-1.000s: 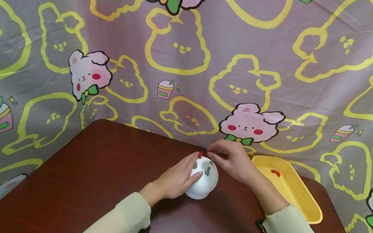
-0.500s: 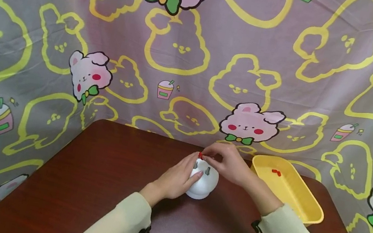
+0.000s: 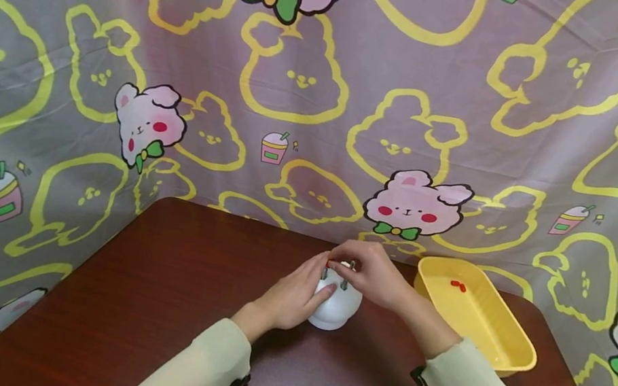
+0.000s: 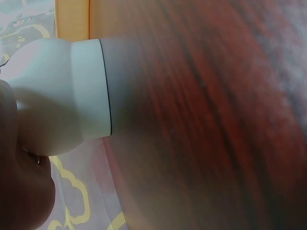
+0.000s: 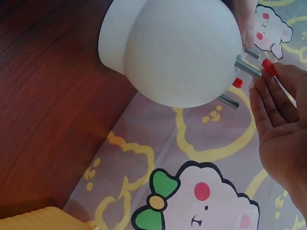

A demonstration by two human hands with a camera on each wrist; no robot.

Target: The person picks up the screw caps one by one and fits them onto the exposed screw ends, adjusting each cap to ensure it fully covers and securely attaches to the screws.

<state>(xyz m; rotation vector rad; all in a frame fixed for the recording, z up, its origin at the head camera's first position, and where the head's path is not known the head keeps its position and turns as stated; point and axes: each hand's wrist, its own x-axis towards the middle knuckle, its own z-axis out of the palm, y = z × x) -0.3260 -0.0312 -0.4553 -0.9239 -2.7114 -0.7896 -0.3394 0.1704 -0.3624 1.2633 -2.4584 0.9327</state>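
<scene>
The right hand is pinching a red cap beside a stud, probably needing alignment, the left hand gripping the white dome.

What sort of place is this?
Likely a small curtained-off tabletop workspace: cartoon-print cloth hangs behind and beside a dark wood-look table, where a yellow tray holds small red pieces.
</scene>
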